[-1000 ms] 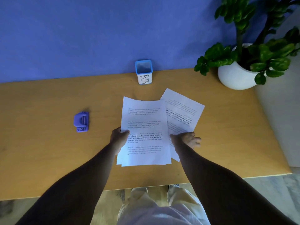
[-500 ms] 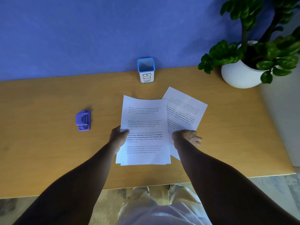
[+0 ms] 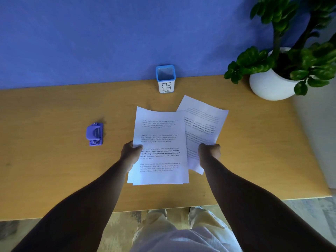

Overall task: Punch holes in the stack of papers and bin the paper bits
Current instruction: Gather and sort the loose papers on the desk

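left hand (image 3: 131, 153) pinched on left edge of the upright sheets (image 3: 161, 146), thumb on top, long axis running away from the person | right hand (image 3: 209, 153) fisted on the tilted sheet (image 3: 202, 128), top angled far-right | both forearms reaching forward over desk (image 3: 45, 160) | hole punch (image 3: 94, 134) well left | bin (image 3: 165, 79) at far edge

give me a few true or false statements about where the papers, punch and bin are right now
1. The left hand grips the upright stack of papers. True.
2. The right hand holds the hole punch. False: it grips the tilted sheets; the punch lies untouched on the table.
3. The bin stands at the table's far edge, by the wall. True.
4. The potted plant stands at the left. False: it is at the far right.
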Available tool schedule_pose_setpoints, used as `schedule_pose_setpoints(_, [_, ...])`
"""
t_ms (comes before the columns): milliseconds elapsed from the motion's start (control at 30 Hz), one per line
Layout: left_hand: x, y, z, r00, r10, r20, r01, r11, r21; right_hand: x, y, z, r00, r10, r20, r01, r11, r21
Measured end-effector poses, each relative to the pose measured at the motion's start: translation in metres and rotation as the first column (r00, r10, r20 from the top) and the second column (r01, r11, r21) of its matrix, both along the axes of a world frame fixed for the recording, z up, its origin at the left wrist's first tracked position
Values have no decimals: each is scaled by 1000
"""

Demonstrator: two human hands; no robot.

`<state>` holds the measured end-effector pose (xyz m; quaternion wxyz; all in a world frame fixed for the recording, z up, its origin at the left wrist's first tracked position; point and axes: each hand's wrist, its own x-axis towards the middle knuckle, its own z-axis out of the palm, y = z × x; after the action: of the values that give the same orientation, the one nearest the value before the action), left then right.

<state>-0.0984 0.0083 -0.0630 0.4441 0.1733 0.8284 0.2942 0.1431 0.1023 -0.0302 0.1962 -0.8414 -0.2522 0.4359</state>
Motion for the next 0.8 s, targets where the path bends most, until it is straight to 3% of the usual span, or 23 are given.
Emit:
schedule_pose_setpoints(133, [-4, -1, 3, 999, 22, -24, -22, 1000, -10, 22, 8, 1, 1000, 22, 20, -24, 995, 97])
schedule_pose_setpoints(267, [-6, -2, 5, 997, 51, -50, -52, 999, -16, 41, 16, 6, 990, -138, 20, 132, 976, 172])
schedule_pose_setpoints(567, [3, -2, 7, 999, 38, -32, -39, 999, -26, 45, 18, 10, 906, -402, -130, 416, 904, 98])
schedule_pose_setpoints(700, [9, -6, 10, 992, 77, -99, -78, 997, 0, 37, 13, 17, 796, -525, -302, 556, 831, 20])
schedule_pose_setpoints(800, [18, -9, 15, 981, 84, -177, -78, 996, 42, 29, 8, 23, 724, -495, -480, 519, 850, -94])
